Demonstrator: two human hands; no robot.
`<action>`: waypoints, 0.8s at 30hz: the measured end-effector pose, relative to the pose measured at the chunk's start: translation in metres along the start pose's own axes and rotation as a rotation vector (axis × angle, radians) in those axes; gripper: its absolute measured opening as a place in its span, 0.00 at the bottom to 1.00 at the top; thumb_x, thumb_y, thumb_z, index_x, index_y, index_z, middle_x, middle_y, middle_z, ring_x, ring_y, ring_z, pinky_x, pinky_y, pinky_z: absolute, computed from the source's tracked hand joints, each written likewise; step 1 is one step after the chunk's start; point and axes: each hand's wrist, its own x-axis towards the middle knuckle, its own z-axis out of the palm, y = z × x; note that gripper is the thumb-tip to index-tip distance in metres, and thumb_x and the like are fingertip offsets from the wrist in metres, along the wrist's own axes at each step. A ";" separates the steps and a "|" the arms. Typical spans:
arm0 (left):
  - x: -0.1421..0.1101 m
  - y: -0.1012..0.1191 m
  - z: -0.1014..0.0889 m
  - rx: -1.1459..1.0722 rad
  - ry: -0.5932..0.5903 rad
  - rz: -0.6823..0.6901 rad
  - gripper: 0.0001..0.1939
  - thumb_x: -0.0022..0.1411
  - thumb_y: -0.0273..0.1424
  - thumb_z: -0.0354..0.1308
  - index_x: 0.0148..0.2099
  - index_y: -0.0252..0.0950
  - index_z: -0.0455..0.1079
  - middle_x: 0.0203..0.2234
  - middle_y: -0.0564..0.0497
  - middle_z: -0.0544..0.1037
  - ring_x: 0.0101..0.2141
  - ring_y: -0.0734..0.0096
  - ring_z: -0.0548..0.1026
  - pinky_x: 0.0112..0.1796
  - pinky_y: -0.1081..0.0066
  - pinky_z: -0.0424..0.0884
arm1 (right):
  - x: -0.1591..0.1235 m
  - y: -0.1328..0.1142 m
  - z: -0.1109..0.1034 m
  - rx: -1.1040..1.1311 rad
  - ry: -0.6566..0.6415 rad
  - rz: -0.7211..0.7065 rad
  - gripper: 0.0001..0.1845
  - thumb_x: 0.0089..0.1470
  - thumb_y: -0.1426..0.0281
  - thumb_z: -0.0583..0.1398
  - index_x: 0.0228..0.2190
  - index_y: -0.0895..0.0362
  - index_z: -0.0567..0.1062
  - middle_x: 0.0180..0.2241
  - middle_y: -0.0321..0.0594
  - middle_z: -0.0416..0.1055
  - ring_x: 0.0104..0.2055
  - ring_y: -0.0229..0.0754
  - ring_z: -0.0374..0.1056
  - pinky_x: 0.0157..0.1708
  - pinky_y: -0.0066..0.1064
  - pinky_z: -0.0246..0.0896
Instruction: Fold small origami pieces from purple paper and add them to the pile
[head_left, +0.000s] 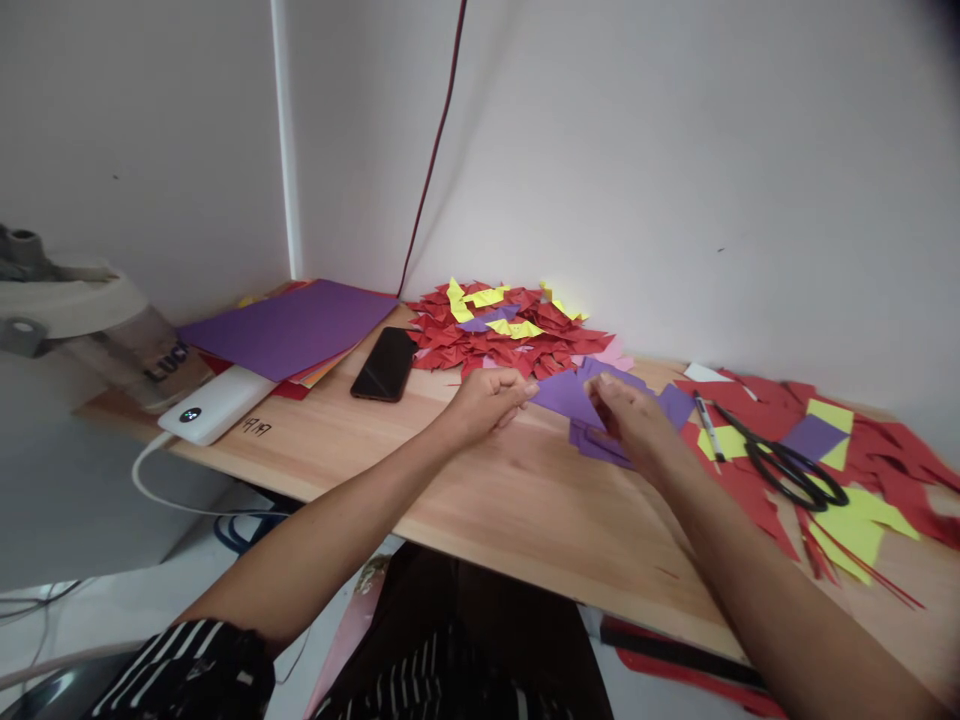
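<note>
A small piece of purple paper (pixel 564 398) spans the gap between my two hands, above the wooden table. My left hand (pixel 489 408) is closed, thumb and fingers pinched at the paper's left edge. At its other edge, my right hand (pixel 630 415) has its fingers curled in; part of the paper there is hidden behind them. More purple paper pieces (pixel 598 447) lie under and behind my right hand. Beyond my hands, against the wall, rises a heap of folded red paper pieces (pixel 517 345) with some yellow and purple ones on it.
Black-handled scissors (pixel 795 470) and a pen (pixel 708 428) rest on red and yellow paper scraps (pixel 855 530) at the right. A black phone (pixel 384 365), a white power bank (pixel 217 405) with a cable, and purple sheets (pixel 300 325) are at the left. A clear container (pixel 120 350) stands at far left.
</note>
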 end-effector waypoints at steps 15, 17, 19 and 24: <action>-0.002 0.003 0.006 -0.182 -0.168 -0.131 0.22 0.56 0.48 0.60 0.27 0.34 0.62 0.09 0.60 0.62 0.11 0.83 0.57 0.16 0.78 0.51 | -0.012 -0.016 0.010 0.199 -0.142 0.094 0.16 0.57 0.55 0.56 0.43 0.50 0.70 0.24 0.34 0.65 0.22 0.36 0.61 0.26 0.30 0.65; -0.001 0.002 0.006 -0.215 -0.194 -0.134 0.21 0.57 0.47 0.60 0.27 0.34 0.62 0.09 0.60 0.63 0.11 0.83 0.57 0.16 0.77 0.52 | -0.013 -0.018 0.011 0.220 -0.141 0.098 0.16 0.56 0.55 0.57 0.43 0.49 0.70 0.25 0.34 0.66 0.23 0.37 0.62 0.26 0.29 0.64; -0.001 0.001 0.006 -0.233 -0.211 -0.138 0.21 0.57 0.47 0.60 0.27 0.34 0.62 0.09 0.60 0.63 0.11 0.82 0.58 0.16 0.77 0.52 | -0.013 -0.016 0.011 0.213 -0.144 0.093 0.17 0.56 0.54 0.57 0.44 0.49 0.71 0.25 0.34 0.66 0.23 0.37 0.62 0.24 0.28 0.62; -0.001 0.003 0.006 -0.219 -0.213 -0.178 0.22 0.55 0.49 0.61 0.27 0.34 0.62 0.09 0.60 0.63 0.11 0.82 0.58 0.17 0.77 0.53 | -0.010 -0.009 0.004 -0.001 -0.129 -0.039 0.19 0.58 0.53 0.55 0.44 0.51 0.73 0.23 0.34 0.66 0.21 0.37 0.61 0.20 0.28 0.56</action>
